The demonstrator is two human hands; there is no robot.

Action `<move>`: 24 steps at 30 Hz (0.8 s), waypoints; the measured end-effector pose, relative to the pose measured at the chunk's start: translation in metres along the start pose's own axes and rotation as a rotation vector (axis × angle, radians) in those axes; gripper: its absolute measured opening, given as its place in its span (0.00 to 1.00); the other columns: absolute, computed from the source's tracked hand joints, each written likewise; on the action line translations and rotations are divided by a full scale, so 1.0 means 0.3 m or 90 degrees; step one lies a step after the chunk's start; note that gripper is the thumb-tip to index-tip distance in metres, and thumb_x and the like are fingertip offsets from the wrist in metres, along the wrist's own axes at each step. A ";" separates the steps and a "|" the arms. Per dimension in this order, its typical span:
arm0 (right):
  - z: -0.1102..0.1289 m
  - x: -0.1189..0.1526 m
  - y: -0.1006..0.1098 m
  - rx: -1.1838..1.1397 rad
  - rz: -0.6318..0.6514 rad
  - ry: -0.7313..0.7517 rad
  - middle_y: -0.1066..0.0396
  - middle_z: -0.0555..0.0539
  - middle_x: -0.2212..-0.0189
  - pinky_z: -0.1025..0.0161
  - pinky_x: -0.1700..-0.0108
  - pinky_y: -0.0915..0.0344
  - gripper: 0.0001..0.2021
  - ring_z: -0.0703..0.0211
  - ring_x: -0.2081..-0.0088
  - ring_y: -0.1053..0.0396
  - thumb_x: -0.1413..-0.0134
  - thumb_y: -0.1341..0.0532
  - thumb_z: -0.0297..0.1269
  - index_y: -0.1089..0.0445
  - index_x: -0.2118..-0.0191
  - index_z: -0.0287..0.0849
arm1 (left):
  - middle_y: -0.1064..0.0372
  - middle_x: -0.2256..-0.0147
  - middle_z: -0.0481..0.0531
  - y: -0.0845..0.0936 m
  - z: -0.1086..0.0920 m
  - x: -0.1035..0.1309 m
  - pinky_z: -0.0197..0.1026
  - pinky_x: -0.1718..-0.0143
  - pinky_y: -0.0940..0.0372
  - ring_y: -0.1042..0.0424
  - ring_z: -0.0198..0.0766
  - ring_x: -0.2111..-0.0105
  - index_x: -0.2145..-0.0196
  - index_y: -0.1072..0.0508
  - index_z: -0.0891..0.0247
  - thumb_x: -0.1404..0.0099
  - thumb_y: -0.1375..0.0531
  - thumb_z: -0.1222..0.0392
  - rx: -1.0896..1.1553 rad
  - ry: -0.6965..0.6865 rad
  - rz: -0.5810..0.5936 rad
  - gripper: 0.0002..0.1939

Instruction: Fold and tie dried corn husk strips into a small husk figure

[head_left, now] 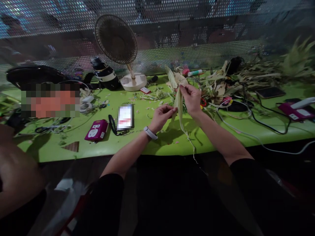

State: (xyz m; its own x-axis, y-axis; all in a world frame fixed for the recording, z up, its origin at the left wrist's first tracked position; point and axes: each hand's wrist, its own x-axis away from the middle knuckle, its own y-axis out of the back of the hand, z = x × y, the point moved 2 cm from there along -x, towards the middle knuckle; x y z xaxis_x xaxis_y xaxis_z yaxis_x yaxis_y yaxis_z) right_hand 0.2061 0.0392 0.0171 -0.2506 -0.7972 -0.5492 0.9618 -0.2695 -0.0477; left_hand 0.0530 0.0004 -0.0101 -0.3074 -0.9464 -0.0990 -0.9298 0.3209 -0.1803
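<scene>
Your left hand [163, 116] and right hand [191, 97] both have a husk [179, 101] clamped between thumb and fingertips, the left pinching its edge and the right gripping higher up, so the husk is stretched upright between them, above the bench [137, 144]. Its thin tail hangs below both hands, past the near edge of the bench. A pale band [150, 132] circles your left wrist. To the left of that hand lie a lit phone [125, 114] and, farther left, a purple socket [96, 130]. Beyond your left hand are green scraps [158, 94], with the fan [133, 82] and a dark bottle [106, 76] farther back and to the left. Just beyond your right hand lies a glue tube [195, 73]; to its right a heap of husks [219, 83] spreads out, and well to the right are a dark phone [270, 92] and another purple socket [299, 110]. A co-worker's arm [18, 164] shows well to the left of your hands.
</scene>
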 end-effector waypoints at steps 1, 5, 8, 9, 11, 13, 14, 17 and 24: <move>0.000 0.000 0.000 -0.004 0.000 0.003 0.27 0.52 0.74 0.64 0.68 0.30 0.22 0.62 0.72 0.27 0.46 0.38 0.62 0.26 0.68 0.45 | 0.28 0.75 0.45 0.001 0.002 -0.001 0.32 0.71 0.32 0.28 0.28 0.75 0.73 0.30 0.66 0.54 0.27 0.42 0.000 -0.012 -0.002 0.25; -0.008 -0.005 0.005 0.015 -0.007 0.017 0.27 0.52 0.74 0.64 0.68 0.30 0.22 0.62 0.71 0.27 0.45 0.39 0.60 0.25 0.68 0.45 | 0.26 0.74 0.47 -0.001 0.002 0.000 0.35 0.68 0.29 0.25 0.31 0.74 0.69 0.31 0.64 0.52 0.26 0.46 -0.008 -0.059 -0.012 0.24; -0.022 -0.013 0.010 0.009 -0.026 0.015 0.26 0.52 0.74 0.64 0.68 0.30 0.22 0.61 0.71 0.27 0.45 0.38 0.60 0.24 0.67 0.45 | 0.25 0.72 0.46 -0.003 -0.003 0.005 0.37 0.66 0.27 0.23 0.33 0.71 0.64 0.31 0.62 0.49 0.27 0.52 -0.029 -0.108 -0.018 0.21; -0.028 -0.016 0.012 0.005 -0.032 0.015 0.26 0.51 0.74 0.64 0.68 0.30 0.22 0.61 0.71 0.27 0.46 0.38 0.61 0.24 0.66 0.45 | 0.24 0.71 0.47 -0.003 -0.005 0.007 0.37 0.64 0.27 0.23 0.32 0.70 0.64 0.31 0.62 0.47 0.28 0.54 -0.041 -0.135 -0.019 0.19; -0.037 -0.024 0.016 0.001 -0.036 0.015 0.26 0.51 0.74 0.63 0.67 0.29 0.23 0.61 0.70 0.27 0.46 0.38 0.61 0.24 0.66 0.44 | 0.24 0.68 0.49 -0.003 -0.007 0.009 0.37 0.61 0.27 0.23 0.32 0.68 0.65 0.29 0.63 0.44 0.31 0.58 -0.065 -0.174 -0.014 0.13; -0.043 -0.032 0.018 -0.006 -0.032 0.010 0.26 0.51 0.74 0.63 0.65 0.28 0.24 0.60 0.69 0.26 0.46 0.39 0.62 0.24 0.66 0.45 | 0.23 0.67 0.51 -0.003 -0.006 0.008 0.38 0.60 0.27 0.23 0.32 0.68 0.65 0.27 0.63 0.42 0.33 0.59 -0.070 -0.173 -0.004 0.09; -0.045 -0.034 0.018 -0.011 -0.029 0.007 0.26 0.51 0.75 0.62 0.65 0.28 0.24 0.60 0.70 0.26 0.47 0.39 0.63 0.24 0.66 0.45 | 0.23 0.67 0.51 -0.001 -0.006 0.008 0.38 0.60 0.27 0.23 0.32 0.68 0.65 0.27 0.63 0.42 0.33 0.59 -0.068 -0.165 0.000 0.09; -0.044 -0.037 0.016 -0.025 -0.023 -0.003 0.27 0.52 0.75 0.62 0.66 0.27 0.25 0.60 0.71 0.26 0.48 0.39 0.65 0.25 0.67 0.45 | 0.22 0.68 0.51 0.005 -0.012 0.006 0.38 0.60 0.27 0.23 0.33 0.68 0.67 0.25 0.64 0.43 0.34 0.60 -0.106 -0.169 0.005 0.07; -0.009 -0.014 0.012 0.011 -0.020 0.006 0.28 0.51 0.74 0.63 0.69 0.30 0.23 0.60 0.71 0.27 0.45 0.39 0.62 0.25 0.67 0.45 | 0.20 0.65 0.56 -0.009 -0.030 0.031 0.41 0.62 0.26 0.22 0.41 0.64 0.66 0.20 0.66 0.43 0.35 0.58 -0.206 -0.128 0.023 0.10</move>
State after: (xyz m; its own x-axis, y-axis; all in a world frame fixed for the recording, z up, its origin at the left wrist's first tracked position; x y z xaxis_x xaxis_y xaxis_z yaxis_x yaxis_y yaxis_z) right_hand 0.2109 0.0432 0.0169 -0.2791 -0.7834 -0.5553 0.9515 -0.3034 -0.0503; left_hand 0.0509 -0.0096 -0.0016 -0.3256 -0.8980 -0.2960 -0.9447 0.2959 0.1416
